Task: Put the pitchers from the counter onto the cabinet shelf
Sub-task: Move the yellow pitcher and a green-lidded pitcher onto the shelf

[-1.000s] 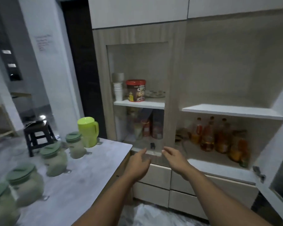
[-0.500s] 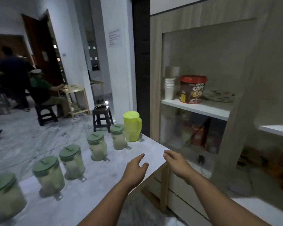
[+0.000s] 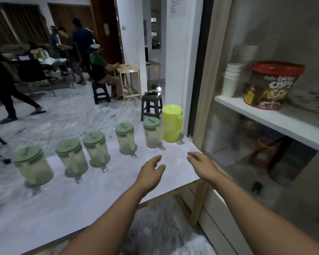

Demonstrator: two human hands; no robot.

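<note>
- Six pitchers stand in a row on the desk [image 3: 92, 197]: five clear ones with green lids, such as the nearest [image 3: 153, 133], and a lime-green pitcher [image 3: 172, 125] by the cabinet.
- Left hand [image 3: 151, 172] and right hand [image 3: 203, 165] hover over the desk, fingers apart, each grip empty.
- The pitchers look like stiff, light plastic; side handles seem the best hold.
- The view has swung left since a second ago, off the cabinet shelf [image 3: 269, 116].

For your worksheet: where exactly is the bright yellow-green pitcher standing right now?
In the head view, the yellow-green pitcher stands at the far right end of the counter, beside the last green-lidded pitcher in the row and close to the cabinet frame.
</note>
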